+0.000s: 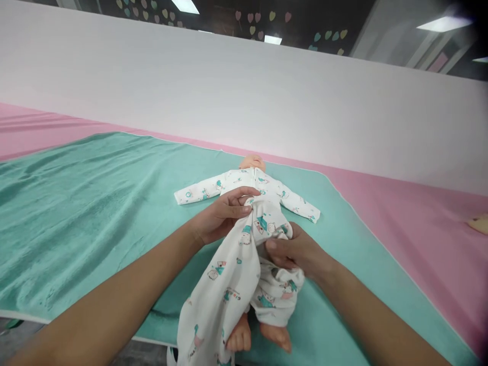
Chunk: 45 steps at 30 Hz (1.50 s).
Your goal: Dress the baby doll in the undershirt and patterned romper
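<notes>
A baby doll (252, 161) lies on its back, head away from me, wearing a white printed long-sleeved top (244, 179) with both sleeves spread out. White printed baby trousers (240, 254) are over its lower body. One trouser leg is bunched around the doll's leg on the right, with the foot (276, 335) sticking out. The other trouser leg hangs loose toward me, beside the other bare foot (240, 335). My left hand (229, 211) pinches the trousers near the waist. My right hand (287, 249) is closed on the trouser fabric at the right, its fingertips partly hidden.
A green blanket (95, 213) lies under the doll, over a pink cover (412, 218). Behind stands a white wall (229, 91), with dark glass and heart stickers above. A pale object (479, 223) sits at the right edge. Grey floor shows at bottom left.
</notes>
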### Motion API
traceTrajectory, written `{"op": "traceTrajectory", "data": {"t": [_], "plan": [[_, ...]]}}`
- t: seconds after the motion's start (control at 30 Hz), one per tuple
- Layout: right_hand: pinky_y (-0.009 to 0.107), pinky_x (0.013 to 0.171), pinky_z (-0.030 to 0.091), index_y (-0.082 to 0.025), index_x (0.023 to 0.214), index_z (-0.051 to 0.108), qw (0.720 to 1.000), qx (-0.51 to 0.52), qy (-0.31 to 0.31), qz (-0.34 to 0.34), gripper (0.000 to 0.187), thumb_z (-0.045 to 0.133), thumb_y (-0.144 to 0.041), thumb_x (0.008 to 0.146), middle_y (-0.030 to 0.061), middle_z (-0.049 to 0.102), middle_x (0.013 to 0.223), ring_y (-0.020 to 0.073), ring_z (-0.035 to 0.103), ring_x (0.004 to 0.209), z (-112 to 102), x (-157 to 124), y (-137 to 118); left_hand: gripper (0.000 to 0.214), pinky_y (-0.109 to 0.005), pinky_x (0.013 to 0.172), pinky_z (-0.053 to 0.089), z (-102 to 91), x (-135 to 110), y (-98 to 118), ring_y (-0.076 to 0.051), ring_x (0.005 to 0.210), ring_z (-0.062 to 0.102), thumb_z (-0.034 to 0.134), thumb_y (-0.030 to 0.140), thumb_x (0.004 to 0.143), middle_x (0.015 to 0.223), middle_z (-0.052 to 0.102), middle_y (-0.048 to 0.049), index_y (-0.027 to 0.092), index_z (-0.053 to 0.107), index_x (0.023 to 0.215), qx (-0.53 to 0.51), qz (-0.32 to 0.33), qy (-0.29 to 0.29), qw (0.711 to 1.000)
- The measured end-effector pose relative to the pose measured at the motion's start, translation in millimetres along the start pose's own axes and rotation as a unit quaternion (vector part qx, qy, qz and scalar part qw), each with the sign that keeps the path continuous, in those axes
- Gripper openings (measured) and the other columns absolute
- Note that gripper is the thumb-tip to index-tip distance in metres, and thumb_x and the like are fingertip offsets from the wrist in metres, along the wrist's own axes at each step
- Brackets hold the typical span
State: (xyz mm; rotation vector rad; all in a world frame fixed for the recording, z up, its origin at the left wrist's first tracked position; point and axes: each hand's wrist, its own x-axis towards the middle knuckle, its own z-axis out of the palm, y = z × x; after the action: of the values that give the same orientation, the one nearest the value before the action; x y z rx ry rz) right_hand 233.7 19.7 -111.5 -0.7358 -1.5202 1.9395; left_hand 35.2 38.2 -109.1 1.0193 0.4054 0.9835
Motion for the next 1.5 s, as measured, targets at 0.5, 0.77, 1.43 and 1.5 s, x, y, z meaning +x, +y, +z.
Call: {"op": "traceTrajectory", "data": {"t": [0.5,0.77,1.43,1.5], "plan": [[0.036,0.069,0.049,-0.016,0.103,0.061,0.995,0.099,0.022,-0.009,0.056,0.072,-0.052,0.062,0.0078,0.066,0.078,0.0242,0.063,0.076,10.0,-5.6,7.2,0.018,-0.021,0.059,0.04,18.0,-8.1,9.9,-0.012,0.069,0.051,0.07,0.023,0.063,0.074,0.056,0.0008,0.016,0.058,0.074,0.328,-0.064,0.01,0.942],[0.036,0.082,0.047,-0.02,0.105,0.062,0.996,-0.054,-0.067,0.025,0.053,0.08,-0.026,0.056,0.0044,0.066,0.095,0.0221,0.061,0.09,18.5,-9.7,-3.7,0.018,-0.019,0.053,0.035,11.1,-9.9,2.3,-0.008,0.057,0.048,0.068,0.021,0.067,0.065,0.052,0.001,0.014,0.051,0.069,0.061,-0.054,0.001,0.997],[0.035,0.082,0.046,-0.015,0.115,0.055,0.989,0.071,-0.126,0.015,0.068,0.082,-0.024,0.054,0.0053,0.065,0.086,0.0212,0.06,0.089,9.2,-6.5,5.5,0.036,-0.024,0.065,0.044,15.1,-15.1,-0.5,-0.015,0.068,0.058,0.062,0.044,0.076,0.077,0.065,-0.0068,0.011,0.069,0.087,0.175,-0.094,-0.026,0.98],[0.035,0.085,0.044,-0.014,0.113,0.056,0.988,0.103,-0.112,-0.027,0.06,0.078,-0.034,0.061,0.007,0.064,0.088,0.0223,0.059,0.093,7.9,-6.5,11.6,0.031,-0.021,0.058,0.04,17.2,-16.7,7.5,-0.013,0.064,0.055,0.07,0.04,0.068,0.071,0.063,-0.0021,0.012,0.068,0.08,0.281,-0.126,-0.031,0.951]]}}
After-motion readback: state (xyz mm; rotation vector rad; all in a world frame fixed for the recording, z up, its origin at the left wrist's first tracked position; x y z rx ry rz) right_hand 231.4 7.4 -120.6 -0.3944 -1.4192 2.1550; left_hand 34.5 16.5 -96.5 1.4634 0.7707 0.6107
